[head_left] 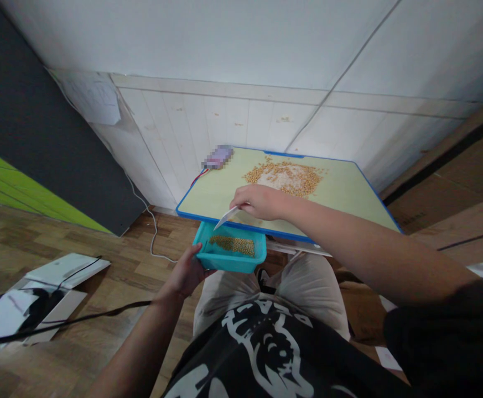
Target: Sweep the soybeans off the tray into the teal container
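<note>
I have the left hand (190, 272) on the near left corner of the blue tub (230, 264), thumb over the rim and fingers curled underneath, parted only by the tub's wall and base. The tub is held level just below the near edge of the table (212, 199), above my lap, with small beans (233, 246) lying along its bottom. The right hand (258, 202) is over the table's near edge, its fingers closed in a pinch on a thin white card (227, 217). I see the card slanting down to the left, its free tip over the far left part of the tub; whether it touches the rim I can't tell.

Beyond the right hand, a heap of pale grains (280, 178) sits on the table, ringed by yellow kernels (311, 179), some scattered over the top. At the far left corner I make out a blurred device (218, 157) with red and blue wires (200, 177). Down on the floor (139, 276), to my left, lies an open white box (65, 271), with a white cable (155, 235) running near it
</note>
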Demonstrator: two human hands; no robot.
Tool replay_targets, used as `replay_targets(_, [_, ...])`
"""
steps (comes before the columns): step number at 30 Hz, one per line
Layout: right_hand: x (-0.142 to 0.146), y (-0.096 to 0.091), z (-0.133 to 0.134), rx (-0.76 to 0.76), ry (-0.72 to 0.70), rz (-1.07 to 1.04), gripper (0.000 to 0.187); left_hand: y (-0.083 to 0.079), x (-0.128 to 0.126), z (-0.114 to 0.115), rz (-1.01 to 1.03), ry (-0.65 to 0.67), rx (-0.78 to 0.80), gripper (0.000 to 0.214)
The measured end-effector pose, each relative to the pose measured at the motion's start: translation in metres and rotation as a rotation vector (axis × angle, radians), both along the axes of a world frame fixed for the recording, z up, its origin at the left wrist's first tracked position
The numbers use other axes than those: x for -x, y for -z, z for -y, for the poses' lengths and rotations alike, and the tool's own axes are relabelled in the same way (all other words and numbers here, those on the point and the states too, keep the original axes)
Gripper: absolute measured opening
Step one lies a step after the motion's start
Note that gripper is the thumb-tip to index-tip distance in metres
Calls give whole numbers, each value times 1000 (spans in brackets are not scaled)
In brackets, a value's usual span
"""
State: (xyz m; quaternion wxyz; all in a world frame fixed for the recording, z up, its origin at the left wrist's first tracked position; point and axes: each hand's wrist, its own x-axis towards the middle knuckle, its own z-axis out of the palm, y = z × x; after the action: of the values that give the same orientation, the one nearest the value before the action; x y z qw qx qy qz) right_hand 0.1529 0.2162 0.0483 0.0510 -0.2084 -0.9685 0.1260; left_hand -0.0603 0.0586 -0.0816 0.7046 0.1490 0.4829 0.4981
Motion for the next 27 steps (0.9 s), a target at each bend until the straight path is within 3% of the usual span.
replay_targets(7, [-11,0,9,-6,1,-14,29,-3,-12,0,10,-26,8,53])
replay_targets(14, [-17,-16,15,-121,301,1,28,-3,-21,2,32,-6,4,50])
replay_targets(20, [-33,-15,-12,-69,625,23,32,-3,-24,0,28,-17,25,49])
replay_targets(23, [-39,-7,-26,4,664,83,36,-3,-25,-1,27,-11,24,48])
replay_targets(27, [-39,2,-37,104,607,153,37,-3,-26,-1,40,8,6,48])
